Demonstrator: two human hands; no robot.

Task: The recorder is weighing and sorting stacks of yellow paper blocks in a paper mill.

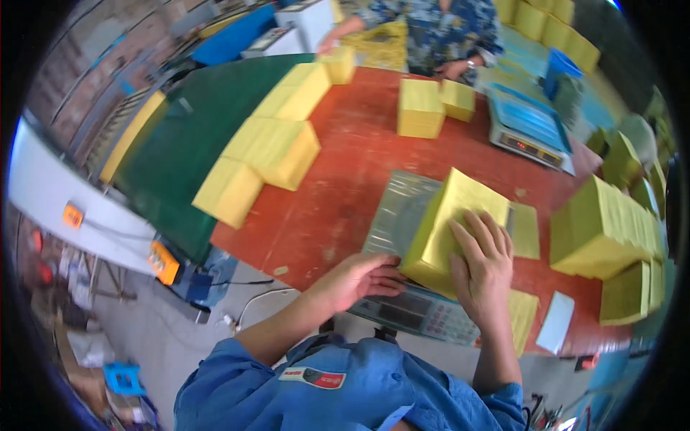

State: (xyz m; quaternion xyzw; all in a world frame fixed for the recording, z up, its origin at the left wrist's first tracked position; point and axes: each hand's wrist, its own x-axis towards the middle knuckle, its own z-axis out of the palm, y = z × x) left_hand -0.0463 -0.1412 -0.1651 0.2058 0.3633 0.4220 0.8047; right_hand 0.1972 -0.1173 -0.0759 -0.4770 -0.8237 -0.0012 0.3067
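A thick stack of yellow paper sheets [449,215] rests tilted on the metal pan of a weighing scale [395,208] at the table's near edge. My right hand [483,262] lies flat on top of the stack, fingers spread. My left hand [363,276] grips the stack's near left corner, fingers curled under it, above the scale's keypad [413,312].
Several yellow stacks lie on a green conveyor belt [180,144] to the left and on the red table [338,187]. More stacks [611,230] stand at the right. A second scale [528,126] sits far right, where another person in a patterned shirt [431,29] works.
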